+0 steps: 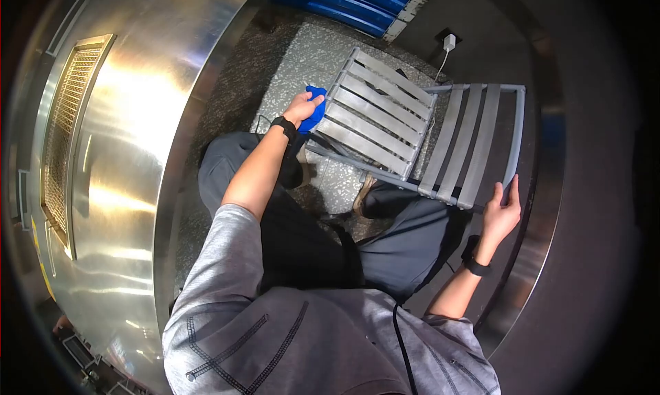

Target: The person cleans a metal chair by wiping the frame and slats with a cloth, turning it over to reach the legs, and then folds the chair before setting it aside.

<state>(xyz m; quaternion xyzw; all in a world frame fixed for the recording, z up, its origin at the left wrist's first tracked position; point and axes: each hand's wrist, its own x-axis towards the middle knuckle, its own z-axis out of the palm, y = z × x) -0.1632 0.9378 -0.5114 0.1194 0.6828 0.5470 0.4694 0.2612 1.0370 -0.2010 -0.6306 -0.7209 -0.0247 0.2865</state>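
Observation:
A grey slatted folding chair (378,113) stands before my knees, its seat slats at the left and its backrest straps at the right. My left hand (303,109) is closed on a blue cloth (314,114), pressed to the left edge of the seat. At the lower right corner of the backrest, my right hand (502,208) touches the frame, with its thumb and fingers apart around the corner. The palm side of that hand is partly hidden.
A large stainless steel surface (124,120) with a mesh vent (69,127) fills the left. Behind the chair are a blue ribbed panel (357,6) and a white plug (449,41) with its cable. The floor (302,58) is speckled grey.

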